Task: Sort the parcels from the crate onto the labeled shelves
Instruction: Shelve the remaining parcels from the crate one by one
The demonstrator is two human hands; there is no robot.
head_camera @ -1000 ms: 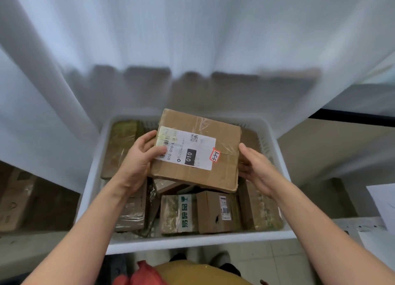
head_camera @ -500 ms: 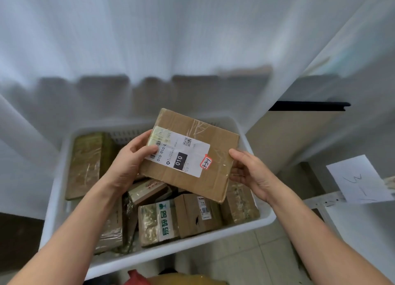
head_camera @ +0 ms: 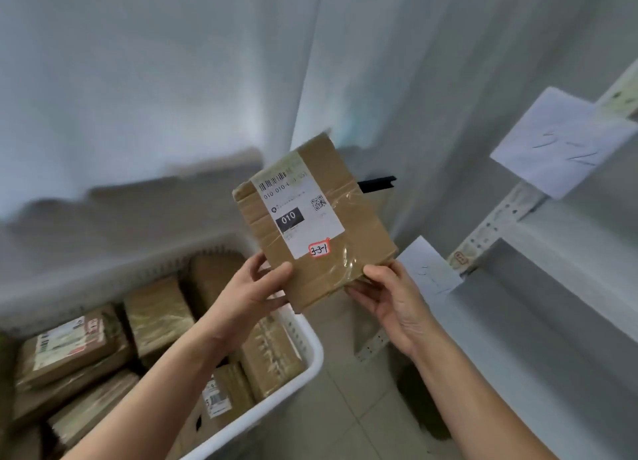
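- Parcel [head_camera: 321, 224]: a flat brown cardboard box, held up in the air between both hands and standing on its short edge, tilted a little to the left.
- The left hand [head_camera: 255, 294] grips its lower left corner, thumb across the front and fingers behind.
- The right hand [head_camera: 390, 294] grips its lower right corner, thumb on the front and fingers underneath.
- Just above the hands, a white shipping label [head_camera: 300, 211] reads "010". A small red-edged sticker [head_camera: 319, 249] below it reads "3-3-1".
- Half a second ago the parcel lay lengthwise, low over the crate [head_camera: 312, 359], with one hand at each side. It is now turned upright, raised, and carried to the crate's right.
- The white crate now sits below and left of the left hand, with other brown parcels [head_camera: 155, 314] packed inside it.
- White shelves [head_camera: 518, 321] stand right of the right hand and fill more of the view than before.
- One paper label [head_camera: 428, 269] hangs just beside the right hand; another [head_camera: 559, 142] hangs higher up. Their writing is too blurred to read.
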